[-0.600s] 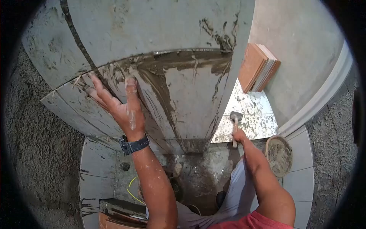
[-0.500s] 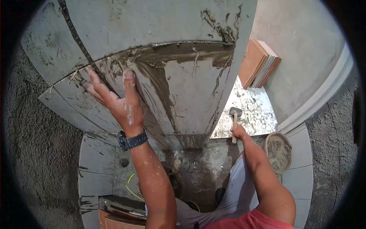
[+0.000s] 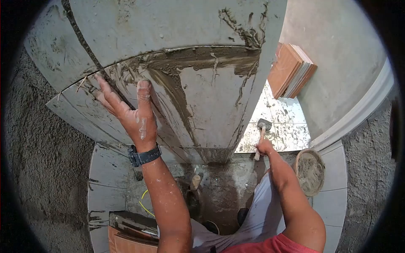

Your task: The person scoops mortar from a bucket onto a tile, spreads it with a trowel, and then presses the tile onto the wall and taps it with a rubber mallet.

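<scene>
My left hand [image 3: 133, 116] lies with fingers stretched out against a mortar-smeared grey wall tile [image 3: 209, 97], thumb spread apart. A dark, thin strip [image 3: 84, 40] runs down the wall and passes between the fingers and thumb. Lower right, my right hand [image 3: 264, 147] is closed around the wooden handle of a mallet [image 3: 264, 124] with a dark grey head. The mallet head points away from me and overlaps the bright, splattered floor in this view. Wet mortar lines the tile's top edge.
Stacked tiles [image 3: 291, 71] lean on the wall beyond the doorway, over splattered floor tiles [image 3: 291, 130]. A round bucket with mortar residue [image 3: 310, 173] stands at right. More tiles [image 3: 130, 244] lie lower left, near a yellow hose [image 3: 145, 204] and a wooden-handled tool [image 3: 195, 182].
The mallet head has shifted slightly right and its handle leans more. My left hand stays flat on the tile. The view has moved a little.
</scene>
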`<state>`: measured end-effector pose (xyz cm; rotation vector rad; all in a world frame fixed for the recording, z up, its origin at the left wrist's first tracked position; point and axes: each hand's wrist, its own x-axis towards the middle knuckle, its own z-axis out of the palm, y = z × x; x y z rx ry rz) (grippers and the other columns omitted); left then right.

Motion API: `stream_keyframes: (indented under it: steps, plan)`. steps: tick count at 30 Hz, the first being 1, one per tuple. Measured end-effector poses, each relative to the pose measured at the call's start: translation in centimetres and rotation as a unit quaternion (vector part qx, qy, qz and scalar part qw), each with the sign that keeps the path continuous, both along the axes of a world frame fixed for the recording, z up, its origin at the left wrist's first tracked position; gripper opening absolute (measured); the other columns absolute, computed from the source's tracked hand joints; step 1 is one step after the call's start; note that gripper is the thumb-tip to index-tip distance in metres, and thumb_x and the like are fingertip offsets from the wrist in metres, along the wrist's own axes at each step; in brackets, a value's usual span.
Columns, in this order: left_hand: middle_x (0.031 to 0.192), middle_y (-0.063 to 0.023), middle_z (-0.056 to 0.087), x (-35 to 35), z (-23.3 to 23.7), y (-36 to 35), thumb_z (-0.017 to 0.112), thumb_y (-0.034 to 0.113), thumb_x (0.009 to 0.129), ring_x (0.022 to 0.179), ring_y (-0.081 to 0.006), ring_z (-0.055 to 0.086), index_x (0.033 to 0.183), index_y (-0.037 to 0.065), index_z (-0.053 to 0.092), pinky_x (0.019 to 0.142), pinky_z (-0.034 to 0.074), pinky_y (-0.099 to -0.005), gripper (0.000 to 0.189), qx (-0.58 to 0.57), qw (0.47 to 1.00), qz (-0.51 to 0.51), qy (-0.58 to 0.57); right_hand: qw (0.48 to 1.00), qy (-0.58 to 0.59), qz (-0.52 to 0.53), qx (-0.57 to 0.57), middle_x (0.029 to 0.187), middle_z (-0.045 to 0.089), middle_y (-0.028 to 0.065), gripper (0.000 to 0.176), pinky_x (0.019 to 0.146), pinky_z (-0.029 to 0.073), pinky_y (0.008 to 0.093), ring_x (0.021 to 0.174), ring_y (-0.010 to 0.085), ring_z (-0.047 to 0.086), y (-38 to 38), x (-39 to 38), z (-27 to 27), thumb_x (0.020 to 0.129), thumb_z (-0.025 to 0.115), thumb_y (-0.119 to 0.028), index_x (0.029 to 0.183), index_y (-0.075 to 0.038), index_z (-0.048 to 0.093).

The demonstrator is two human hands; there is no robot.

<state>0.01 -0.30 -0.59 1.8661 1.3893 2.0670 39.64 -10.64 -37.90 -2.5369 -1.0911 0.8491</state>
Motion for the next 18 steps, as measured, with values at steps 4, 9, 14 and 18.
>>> stream_keyframes:
  steps: [4, 9, 14, 18]
  plan:
    - [0.16, -0.0158, 0.014, 0.1, 0.2, -0.1, 0.06, 0.057, 0.088, 0.148, -0.0338, 0.002, 0.154, 0.012, 0.016, 0.118, 0.005, -0.0499, 0.092, 0.001, 1.0, 0.001, 0.002, 1.0, 0.006, 0.02, 0.009, 0.085, 0.068, 0.0234, 0.045, 0.066, 0.054, 0.0402, 0.078, 0.0331, 0.069, -0.7, -0.3, 1.7, 0.079, 0.078, -0.033, 0.094, 0.008, 0.065]
    - [0.159, -0.0189, 0.014, -0.2, -0.1, 0.4, 0.069, 0.046, 0.085, 0.147, -0.0401, 0.002, 0.155, 0.013, 0.013, 0.117, 0.004, -0.0521, 0.095, 0.019, 1.0, -0.012, 0.001, 0.999, 0.028, 0.012, -0.021, 0.089, 0.068, 0.0253, 0.052, 0.075, 0.053, 0.0417, 0.085, 0.0379, 0.068, -0.5, 1.4, -1.1, 0.079, 0.077, -0.039, 0.097, 0.008, 0.065]
    - [0.158, -0.0223, 0.013, -0.3, -0.5, 0.7, 0.07, 0.047, 0.083, 0.145, -0.0444, 0.002, 0.154, 0.011, 0.013, 0.116, 0.003, -0.0533, 0.098, 0.013, 1.0, -0.012, 0.005, 0.996, 0.01, 0.074, -0.057, 0.101, 0.066, 0.0294, 0.073, 0.085, 0.049, 0.0464, 0.1, 0.0427, 0.063, -0.4, 0.9, 0.7, 0.082, 0.071, -0.043, 0.123, 0.012, 0.047]
    - [0.156, -0.0277, 0.012, -0.3, -0.5, 0.8, 0.07, 0.048, 0.082, 0.145, -0.0452, 0.002, 0.155, 0.013, 0.012, 0.116, 0.002, -0.0536, 0.1, 0.011, 1.0, -0.008, 0.019, 0.996, -0.043, 0.078, 0.027, 0.069, 0.066, 0.0167, 0.038, 0.051, 0.051, 0.0388, 0.055, 0.026, 0.065, 0.7, 5.1, -8.2, 0.079, 0.077, -0.03, 0.079, 0.006, 0.064]
